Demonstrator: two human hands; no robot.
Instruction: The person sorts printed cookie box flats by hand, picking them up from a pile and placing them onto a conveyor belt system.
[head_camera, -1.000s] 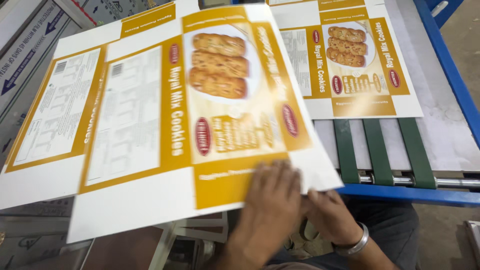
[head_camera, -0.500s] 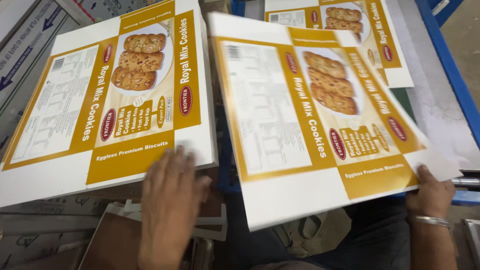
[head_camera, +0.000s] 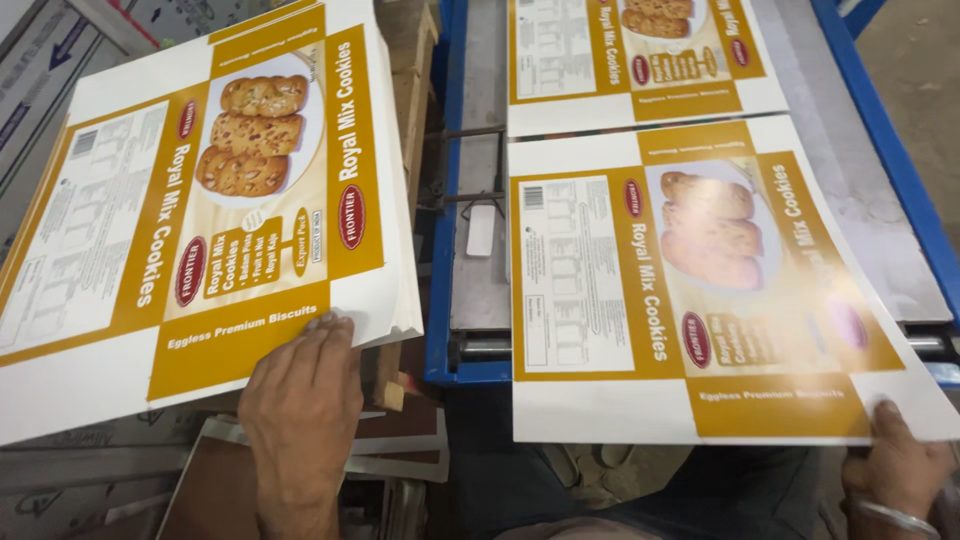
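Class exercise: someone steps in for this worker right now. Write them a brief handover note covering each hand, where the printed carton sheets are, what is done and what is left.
Left hand: fingers flat on the near edge of the stack of printed carton sheets, which sits left of the blue-framed feed table.
Right hand: gripping the near right corner of a single carton sheet that lies on the table, its near edge overhanging.
Done: another sheet lies further up the table.
Left: the held sheet is not yet released; the stack holds many more sheets.
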